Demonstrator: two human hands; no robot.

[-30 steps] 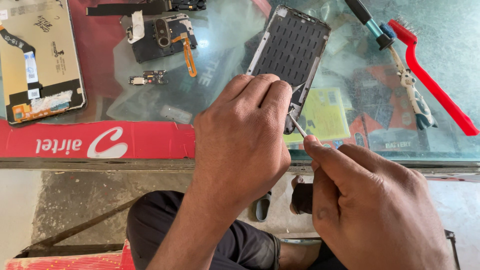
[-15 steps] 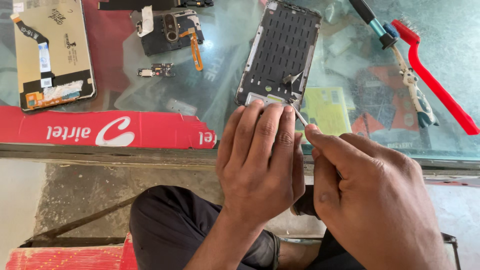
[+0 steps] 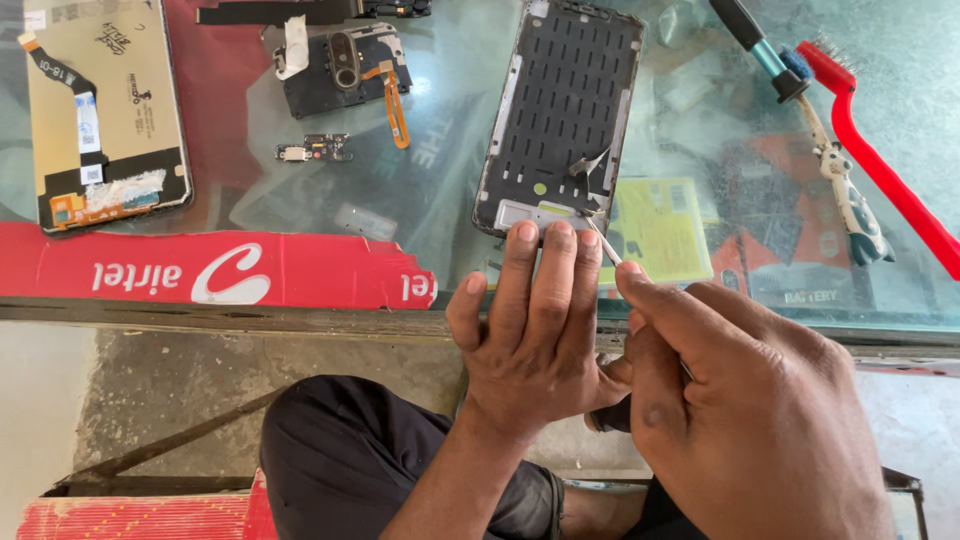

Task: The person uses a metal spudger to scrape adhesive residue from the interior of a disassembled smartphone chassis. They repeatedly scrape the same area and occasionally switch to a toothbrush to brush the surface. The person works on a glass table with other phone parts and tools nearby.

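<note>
The left hand (image 3: 540, 340) lies flat, fingers spread, on the phone frame's (image 3: 560, 110) near end (nothing grasped); the right hand (image 3: 745, 400) pinches tweezers (image 3: 603, 243) beside it.

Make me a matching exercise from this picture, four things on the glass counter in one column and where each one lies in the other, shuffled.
Things:
1. phone frame
2. display panel
3. red brush
4. small connector board

Places:
A. far left of the counter
B. far right, lying slanted
C. centre, fingertips of the left hand on its lower edge
D. just below the camera board

Pairs: 1-C, 2-A, 3-B, 4-D
</note>
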